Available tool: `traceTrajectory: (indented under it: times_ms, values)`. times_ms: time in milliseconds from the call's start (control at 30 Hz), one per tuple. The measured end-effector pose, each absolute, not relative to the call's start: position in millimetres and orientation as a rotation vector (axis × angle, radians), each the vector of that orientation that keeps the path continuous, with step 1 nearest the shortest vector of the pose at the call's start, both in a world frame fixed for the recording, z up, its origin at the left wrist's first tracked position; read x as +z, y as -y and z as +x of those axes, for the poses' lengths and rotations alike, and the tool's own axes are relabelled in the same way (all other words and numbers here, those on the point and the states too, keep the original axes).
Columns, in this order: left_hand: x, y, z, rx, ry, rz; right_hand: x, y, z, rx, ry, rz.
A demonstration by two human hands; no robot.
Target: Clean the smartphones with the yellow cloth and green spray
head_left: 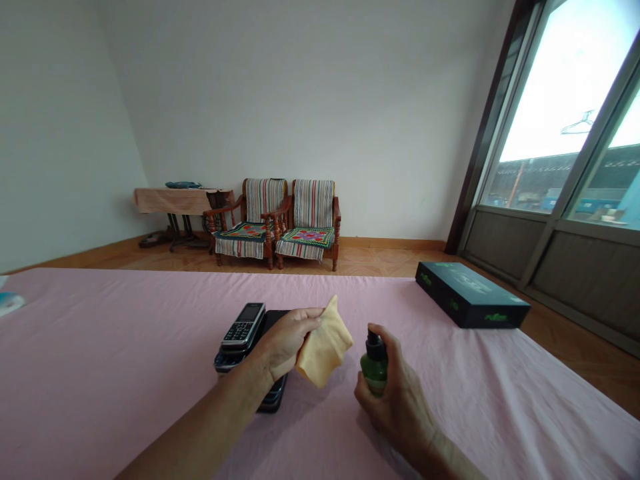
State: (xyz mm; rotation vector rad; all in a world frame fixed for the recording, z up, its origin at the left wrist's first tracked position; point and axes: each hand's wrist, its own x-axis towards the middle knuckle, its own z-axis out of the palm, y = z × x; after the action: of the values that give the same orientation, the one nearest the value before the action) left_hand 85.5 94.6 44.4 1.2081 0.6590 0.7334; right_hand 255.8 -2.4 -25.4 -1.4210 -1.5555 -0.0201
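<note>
Holding cloth [325, 343], left hand [286, 341] hovers just beside right hand's [395, 408] spray bottle [375, 367].

A pink-sheeted bed [125, 373], by the look of it, carries stacked phones [243, 333] just beyond the left hand [285, 343], a black box [470, 295] well beyond the right hand [395, 413], and a small pale-blue object [10, 303] far left of both.
</note>
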Motion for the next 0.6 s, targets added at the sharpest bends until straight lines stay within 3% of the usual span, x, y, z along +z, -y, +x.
traceTrajectory:
  times_ms: [600]
  values:
    - [44.4, -95.3, 85.0, 0.721, -0.669, 1.196, -25.6, 1.6, 257.1, 0.038, 1.538, -1.436]
